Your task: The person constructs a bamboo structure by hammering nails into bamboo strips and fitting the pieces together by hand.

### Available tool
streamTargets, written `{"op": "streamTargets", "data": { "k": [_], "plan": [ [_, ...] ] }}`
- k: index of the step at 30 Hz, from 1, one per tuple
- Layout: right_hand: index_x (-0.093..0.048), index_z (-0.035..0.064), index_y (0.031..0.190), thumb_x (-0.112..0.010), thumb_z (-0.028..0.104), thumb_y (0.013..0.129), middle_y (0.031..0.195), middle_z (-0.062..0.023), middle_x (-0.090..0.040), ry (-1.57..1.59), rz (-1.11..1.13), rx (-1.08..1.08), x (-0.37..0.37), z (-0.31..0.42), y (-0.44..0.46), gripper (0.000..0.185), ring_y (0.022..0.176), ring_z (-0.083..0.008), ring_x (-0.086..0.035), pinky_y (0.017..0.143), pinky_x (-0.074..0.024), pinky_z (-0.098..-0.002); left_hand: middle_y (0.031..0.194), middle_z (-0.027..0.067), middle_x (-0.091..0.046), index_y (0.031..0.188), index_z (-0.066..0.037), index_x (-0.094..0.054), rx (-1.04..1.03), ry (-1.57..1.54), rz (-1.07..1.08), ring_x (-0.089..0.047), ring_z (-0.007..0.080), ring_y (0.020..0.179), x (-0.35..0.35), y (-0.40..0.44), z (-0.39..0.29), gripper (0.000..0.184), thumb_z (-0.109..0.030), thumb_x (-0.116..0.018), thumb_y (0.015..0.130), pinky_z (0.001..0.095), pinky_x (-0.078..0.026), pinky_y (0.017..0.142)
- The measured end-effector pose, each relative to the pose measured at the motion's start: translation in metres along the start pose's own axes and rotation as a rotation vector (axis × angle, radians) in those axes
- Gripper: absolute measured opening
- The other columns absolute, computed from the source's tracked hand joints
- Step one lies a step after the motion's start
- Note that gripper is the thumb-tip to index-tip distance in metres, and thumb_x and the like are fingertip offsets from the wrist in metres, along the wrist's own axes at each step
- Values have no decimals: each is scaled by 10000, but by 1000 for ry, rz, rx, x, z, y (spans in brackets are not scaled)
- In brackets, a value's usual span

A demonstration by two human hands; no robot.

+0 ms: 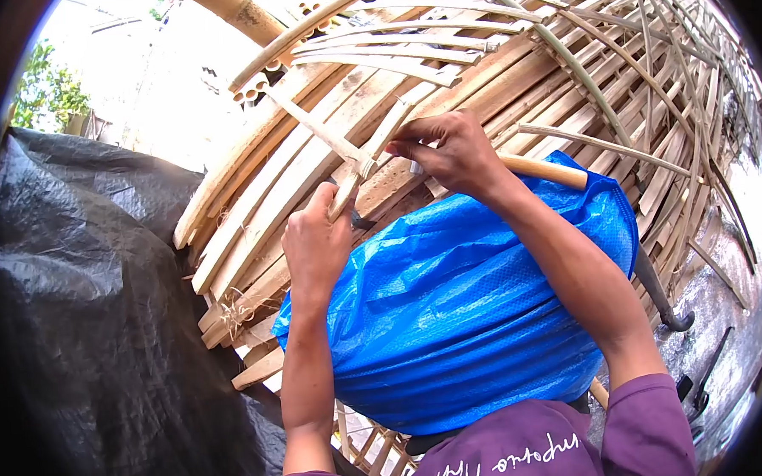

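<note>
My left hand [317,241] is closed around the lower end of a short bamboo strip [383,136], which points up and away to the right. A second bamboo strip [312,122] meets it at an angle, its near end touching the first just above my left fingers. My right hand [452,154] is pinched beside the crossing; whatever lies between its fingertips is too small to make out. Blue woven plastic sheet [451,294] covers my lap under both forearms.
Stacked split bamboo slats [270,217] lie ahead. Thin bent strips [595,75] tangle at upper right. A round wooden handle [548,171] rests on the blue sheet. Dark sheeting [78,311] hangs at left. A hooked dark bar [675,320] and a black tool [702,394] lie right.
</note>
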State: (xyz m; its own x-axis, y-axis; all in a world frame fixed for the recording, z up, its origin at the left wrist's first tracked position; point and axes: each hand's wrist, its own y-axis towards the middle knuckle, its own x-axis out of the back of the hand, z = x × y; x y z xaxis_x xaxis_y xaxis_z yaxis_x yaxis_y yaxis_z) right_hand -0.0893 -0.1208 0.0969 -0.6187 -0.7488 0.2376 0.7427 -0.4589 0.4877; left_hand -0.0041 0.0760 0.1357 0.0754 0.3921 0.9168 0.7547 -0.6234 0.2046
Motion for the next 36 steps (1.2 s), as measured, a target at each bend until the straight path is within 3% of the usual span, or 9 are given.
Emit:
{"op": "streamTargets", "data": {
  "k": [11,14,16,17,20,26,28,33,36],
  "plan": [
    [-752,38,876,-757,183,811,792,-131,-724,71,44,-68,1,-1,1,159,730,-189,-715,677,-549,-297,582,179,-494,928,-46,-635,10,24,34,-460,304,511,4,0,-2,352,-398,-622,925,414,-385,538],
    [-754,37,927,-726,158,860,774,-71,-720,266,77,-125,-4,-7,3,141,695,-85,-627,662,-513,-256,572,170,-494,927,-51,-637,-5,-35,-1,-456,300,506,5,1,0,343,-393,-621,927,407,-379,531],
    [-749,32,939,-717,127,860,803,-89,-729,362,130,-158,-3,-7,4,127,729,-92,-645,695,-522,-265,652,217,-603,902,-77,-607,2,-64,16,-606,447,701,7,1,-2,225,-300,-636,898,511,-428,579],
    [-749,32,939,-717,127,860,803,-89,-729,362,130,-159,-1,-6,5,127,729,-92,-645,695,-522,-265,652,217,-603,902,-77,-607,2,-64,17,-606,447,701,6,1,-1,225,-300,-636,898,511,-428,579],
    [-753,54,915,-731,138,824,833,-145,-723,77,135,-60,6,-3,4,126,775,-189,-715,714,-550,-310,585,168,-520,924,-55,-634,-10,18,20,-495,309,517,5,-2,1,307,-362,-636,919,409,-386,535],
    [-761,79,855,-738,189,796,745,-135,-700,-12,15,-15,1,6,-1,127,746,-264,-701,685,-545,-330,631,192,-558,925,-63,-611,3,39,-2,-528,398,595,-1,-1,0,292,-354,-637,914,445,-399,560],
    [-762,95,806,-743,248,793,703,-126,-689,-303,-130,43,-3,13,-4,155,700,-281,-681,665,-539,-329,651,202,-572,934,-68,-602,-53,1,-62,-556,431,651,-4,-1,-1,282,-347,-634,914,467,-406,577],
    [-746,87,787,-755,178,790,781,-73,-720,-381,-206,141,-7,14,-6,92,698,-211,-689,946,-458,-403,751,223,-648,981,-77,-598,44,10,38,-624,450,783,3,-2,-13,171,-212,-603,877,536,-452,652],
    [-741,86,774,-752,168,791,773,-67,-720,-350,-257,134,-11,12,-10,85,695,-213,-683,934,-459,-404,755,230,-648,989,-77,-601,41,12,28,-626,451,783,3,-2,-14,169,-197,-601,870,540,-454,659]
  ]
}}
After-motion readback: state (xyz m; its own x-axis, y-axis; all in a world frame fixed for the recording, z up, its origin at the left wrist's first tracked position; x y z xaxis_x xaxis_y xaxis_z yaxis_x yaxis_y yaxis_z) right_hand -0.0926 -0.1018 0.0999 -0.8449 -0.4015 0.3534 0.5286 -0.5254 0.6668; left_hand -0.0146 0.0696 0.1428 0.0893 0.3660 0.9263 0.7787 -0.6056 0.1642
